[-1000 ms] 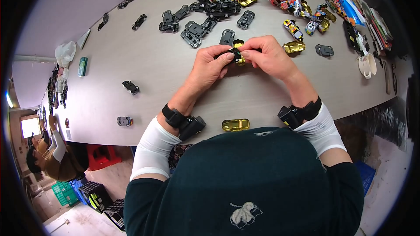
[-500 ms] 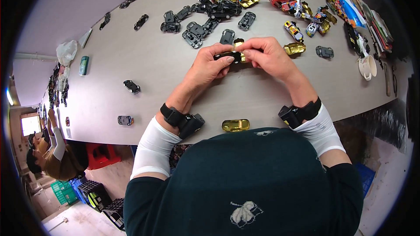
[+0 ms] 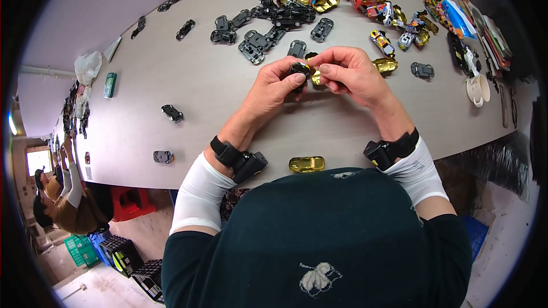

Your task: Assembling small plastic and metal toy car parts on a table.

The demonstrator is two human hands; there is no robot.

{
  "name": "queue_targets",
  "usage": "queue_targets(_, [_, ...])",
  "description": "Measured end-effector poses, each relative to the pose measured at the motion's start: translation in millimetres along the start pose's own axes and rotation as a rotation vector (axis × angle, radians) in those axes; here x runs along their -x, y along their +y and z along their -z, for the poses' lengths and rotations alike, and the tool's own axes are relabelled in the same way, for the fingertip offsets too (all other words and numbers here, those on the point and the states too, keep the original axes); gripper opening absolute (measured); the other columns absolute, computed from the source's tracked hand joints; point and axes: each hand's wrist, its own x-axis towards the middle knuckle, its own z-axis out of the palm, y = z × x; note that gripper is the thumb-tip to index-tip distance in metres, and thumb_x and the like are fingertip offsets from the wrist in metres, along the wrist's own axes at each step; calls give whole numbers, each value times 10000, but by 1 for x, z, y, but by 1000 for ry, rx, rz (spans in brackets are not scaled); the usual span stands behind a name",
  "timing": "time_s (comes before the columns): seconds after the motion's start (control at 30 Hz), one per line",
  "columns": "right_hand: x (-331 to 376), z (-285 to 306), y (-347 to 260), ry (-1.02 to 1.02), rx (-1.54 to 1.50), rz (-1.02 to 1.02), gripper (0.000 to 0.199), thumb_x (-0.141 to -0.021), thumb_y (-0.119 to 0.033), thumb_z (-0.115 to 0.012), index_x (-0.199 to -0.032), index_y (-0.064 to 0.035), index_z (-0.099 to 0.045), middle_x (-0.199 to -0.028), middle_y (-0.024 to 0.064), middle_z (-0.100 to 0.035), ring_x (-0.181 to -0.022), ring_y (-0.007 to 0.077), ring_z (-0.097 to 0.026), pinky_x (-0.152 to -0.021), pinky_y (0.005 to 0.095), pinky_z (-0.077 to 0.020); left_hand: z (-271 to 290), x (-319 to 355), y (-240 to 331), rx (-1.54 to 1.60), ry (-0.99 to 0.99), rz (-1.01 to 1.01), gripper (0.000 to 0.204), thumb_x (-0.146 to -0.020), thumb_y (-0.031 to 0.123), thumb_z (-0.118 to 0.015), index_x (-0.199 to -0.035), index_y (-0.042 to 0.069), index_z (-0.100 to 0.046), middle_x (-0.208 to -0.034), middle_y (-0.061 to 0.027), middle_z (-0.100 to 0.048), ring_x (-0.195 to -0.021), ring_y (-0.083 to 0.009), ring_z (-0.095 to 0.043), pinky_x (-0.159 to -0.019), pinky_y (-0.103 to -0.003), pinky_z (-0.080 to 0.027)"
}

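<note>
At far left, a bright window (image 3: 39,161) in the wall, and before it two people (image 3: 71,215) with arms stretched over the table (image 3: 228,120), broad, pale grey and smooth. Below them on the floor, a green crate (image 3: 81,251), black crates (image 3: 118,254) and a red plastic stool (image 3: 132,204). On the left of the tabletop, a clear plastic bag (image 3: 87,68), a green can (image 3: 109,85) and a few scattered small cars. Toward the middle, a dense heap of dark car bases (image 3: 288,12) near the back. In front of it, gripped in the left hand (image 3: 275,83), a black toy car (image 3: 298,69), raised just off the table. Close beside it, the right hand (image 3: 351,75), thumb and forefinger pinched together; cannot tell whether on anything. Partly hidden between the hands, a gold car body (image 3: 315,77); another gold car (image 3: 307,164) near the front edge. Farther right, a heap of colourful car bodies (image 3: 379,8), then a white cup (image 3: 478,89) and stacked papers (image 3: 492,33). Below the right edge, a blue crate (image 3: 475,232) on the floor.
</note>
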Motion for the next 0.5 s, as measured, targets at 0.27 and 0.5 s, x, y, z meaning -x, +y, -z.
queue_targets(0.27, [0,-1,3,-65,-25,-37,118,-855,-50,-552,-942,17,-596,-701,28,-578,-547,29,-499,-447,152,-381,2,0,0,-151,25,1,256,-850,163,-615,-1058,18,-582,-850,-17,-609,-705,-69,-526,-590,-204,-428])
queue_targets(0.5, [1,-4,3,-43,0,-46,97,-850,-42,-549,-913,11,-601,-696,21,-578,-537,23,-490,-452,147,-379,-1,1,4,-247,8,25,190,-861,147,-587,-1015,37,-599,-747,16,-588,-582,-36,-497,-467,-163,-365])
